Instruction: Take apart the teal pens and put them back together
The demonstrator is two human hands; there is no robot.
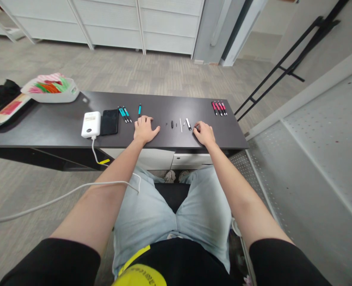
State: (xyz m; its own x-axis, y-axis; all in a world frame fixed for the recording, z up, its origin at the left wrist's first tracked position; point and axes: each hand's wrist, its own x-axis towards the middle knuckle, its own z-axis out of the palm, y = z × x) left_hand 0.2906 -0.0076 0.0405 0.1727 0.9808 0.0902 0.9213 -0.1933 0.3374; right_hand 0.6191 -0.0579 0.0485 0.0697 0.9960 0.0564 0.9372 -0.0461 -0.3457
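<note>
My left hand [144,129] lies flat on the dark desk [53,127], fingers spread, holding nothing. Just beyond its fingertips lies a single teal pen [139,109]. My right hand [204,133] rests on the desk with fingers curled down; nothing shows in it. Between the hands lie small pen parts: a black piece [172,124], a thin white rod [180,124] and a white-and-black barrel [188,124], the last close to my right hand.
Three teal pens [124,113] lie left of the single one. Several red pens [219,107] sit at the far right. A black phone [109,121] and a white power bank [90,124] with a cable lie at left. A white basket [52,89] stands at far left.
</note>
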